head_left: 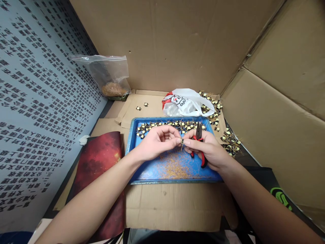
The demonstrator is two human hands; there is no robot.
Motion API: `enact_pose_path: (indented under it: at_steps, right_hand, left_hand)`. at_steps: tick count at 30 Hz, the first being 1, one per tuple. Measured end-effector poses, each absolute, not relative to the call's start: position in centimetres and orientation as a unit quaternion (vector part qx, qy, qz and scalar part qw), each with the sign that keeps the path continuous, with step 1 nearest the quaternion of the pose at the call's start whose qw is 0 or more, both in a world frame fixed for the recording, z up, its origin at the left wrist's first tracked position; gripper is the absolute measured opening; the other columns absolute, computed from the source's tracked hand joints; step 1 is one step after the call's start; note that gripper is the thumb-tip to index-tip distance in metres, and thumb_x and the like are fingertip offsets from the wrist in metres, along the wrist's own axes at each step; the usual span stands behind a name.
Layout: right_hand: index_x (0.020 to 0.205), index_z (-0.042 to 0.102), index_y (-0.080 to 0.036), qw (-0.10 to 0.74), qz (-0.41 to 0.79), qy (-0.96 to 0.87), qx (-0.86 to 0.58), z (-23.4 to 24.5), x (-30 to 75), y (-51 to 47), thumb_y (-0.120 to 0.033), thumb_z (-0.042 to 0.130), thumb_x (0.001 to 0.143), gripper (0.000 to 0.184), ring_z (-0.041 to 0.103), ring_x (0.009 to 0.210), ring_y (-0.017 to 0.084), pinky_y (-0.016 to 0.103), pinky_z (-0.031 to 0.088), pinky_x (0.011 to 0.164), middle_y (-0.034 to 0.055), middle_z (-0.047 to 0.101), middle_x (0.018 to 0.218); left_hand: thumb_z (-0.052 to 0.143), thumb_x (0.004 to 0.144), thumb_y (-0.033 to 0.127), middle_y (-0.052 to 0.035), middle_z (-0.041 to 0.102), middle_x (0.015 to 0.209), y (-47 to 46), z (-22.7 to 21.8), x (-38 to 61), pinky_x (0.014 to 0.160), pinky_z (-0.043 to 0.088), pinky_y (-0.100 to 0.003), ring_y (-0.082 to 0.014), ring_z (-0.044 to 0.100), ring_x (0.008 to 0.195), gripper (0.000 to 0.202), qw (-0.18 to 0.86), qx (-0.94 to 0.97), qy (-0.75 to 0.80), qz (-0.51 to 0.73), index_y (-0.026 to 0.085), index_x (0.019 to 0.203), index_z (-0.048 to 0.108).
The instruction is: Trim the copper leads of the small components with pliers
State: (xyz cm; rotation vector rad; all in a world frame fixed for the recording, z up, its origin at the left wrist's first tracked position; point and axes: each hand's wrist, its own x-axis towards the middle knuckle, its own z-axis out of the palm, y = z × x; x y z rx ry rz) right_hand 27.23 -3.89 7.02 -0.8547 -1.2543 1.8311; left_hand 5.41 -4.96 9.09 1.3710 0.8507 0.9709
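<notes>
My left hand [164, 140] is closed in a pinch at a small black-and-yellow coil part [182, 141] with thin wire leads. Thumb and finger of my right hand [203, 145] hold the same part from the other side. A pair of pliers [199, 131] with red and black handles also lies in my right hand, jaws pointing up and away from the part. Both hands are over a blue tray [147, 177]. Many similar coil parts [152, 125] line its far side, and copper-coloured wire clippings [176, 167] lie scattered nearer me.
A white and red plastic bag [188, 103] sits behind the tray. More coil parts [232, 144] are heaped at the right. A clear bag [111, 76] with copper-coloured contents stands back left, and a dark red sheet [99, 162] lies left. Cardboard walls [182, 44] enclose the back and right.
</notes>
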Motion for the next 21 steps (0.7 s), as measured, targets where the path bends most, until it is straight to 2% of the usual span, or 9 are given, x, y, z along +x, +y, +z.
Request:
enact_pose_path:
  at_steps: [3, 6, 15, 21]
  right_hand:
    - [0.1, 0.076, -0.018, 0.381, 0.711, -0.499, -0.318, 7.2, 27.4, -3.8, -0.041, 0.086, 0.088, 0.027, 0.046, 0.057, 0.011, 0.026, 0.036, 0.055, -0.0053, 0.053, 0.063]
    - [0.106, 0.078, -0.018, 0.386, 0.664, -0.545, -0.337, 7.7, 27.4, -3.8, -0.04, 0.084, 0.088, 0.029, 0.048, 0.06, 0.011, 0.026, 0.035, 0.057, -0.0042, 0.056, 0.068]
    - [0.083, 0.075, -0.018, 0.411, 0.529, -0.634, -0.388, 8.9, 26.9, -4.1, -0.035, 0.081, 0.085, 0.018, 0.054, 0.063, 0.014, 0.028, 0.044, 0.059, 0.0017, 0.068, 0.074]
    - [0.086, 0.072, -0.019, 0.415, 0.479, -0.671, -0.385, 9.1, 26.6, -4.8, -0.03, 0.074, 0.089, 0.011, 0.05, 0.061, 0.013, 0.026, 0.043, 0.057, -0.0021, 0.057, 0.068]
  left_hand:
    - [0.083, 0.085, 0.032, 0.0004, 0.064, 0.076, -5.0, 9.2, 5.4, 0.064, 0.045, -0.022, -0.0083, 0.053, 0.065, 0.024, 0.578, 0.596, 0.376, 0.412, 0.013, 0.091, 0.069]
    - [0.081, 0.085, 0.029, 0.0009, 0.063, 0.076, -5.0, 9.3, 5.5, 0.061, 0.042, -0.021, -0.0078, 0.051, 0.064, 0.021, 0.571, 0.606, 0.38, 0.404, 0.013, 0.09, 0.068]
    - [0.078, 0.086, 0.03, 0.0025, 0.058, 0.072, -5.2, 9.0, 5.6, 0.061, 0.04, -0.024, -0.0089, 0.048, 0.063, 0.02, 0.569, 0.61, 0.397, 0.383, 0.014, 0.089, 0.067]
    - [0.08, 0.086, 0.034, 0.0028, 0.058, 0.072, -5.0, 8.8, 5.6, 0.061, 0.04, -0.024, -0.0092, 0.048, 0.064, 0.025, 0.562, 0.605, 0.403, 0.395, 0.014, 0.092, 0.066]
